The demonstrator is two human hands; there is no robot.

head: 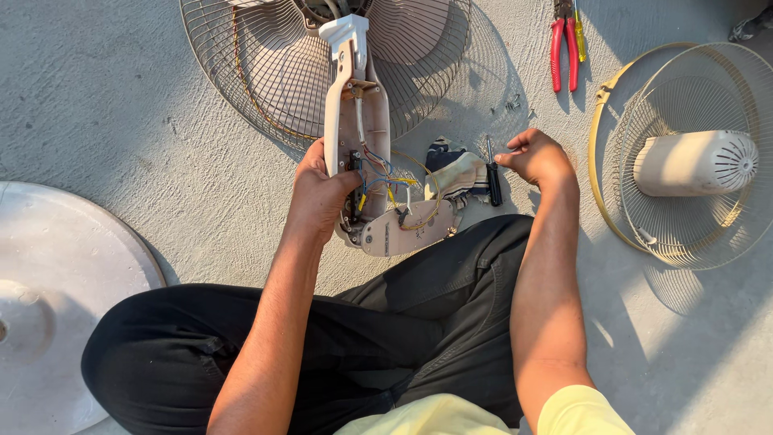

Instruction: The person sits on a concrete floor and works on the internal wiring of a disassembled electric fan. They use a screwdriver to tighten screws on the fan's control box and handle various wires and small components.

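A person sits cross-legged on a concrete floor [121,121], seen from above. The left hand [320,189] grasps the opened neck of a cream fan housing [358,137], fingers wrapped around its left edge, thumb pressed beside the exposed coloured wires [386,181]. The loose control panel cover [403,229] hangs just below those fingers. The right hand [538,157] rests on the floor with fingers curled, fingertips just beside a black-handled screwdriver [492,173], which lies against a striped cloth [455,173]. Small screws [512,102] lie beyond the fingertips. Red-handled pliers [564,48] lie farther off. A detached wire fan guard [684,153] sits to the right, a round white base [56,274] to the left.
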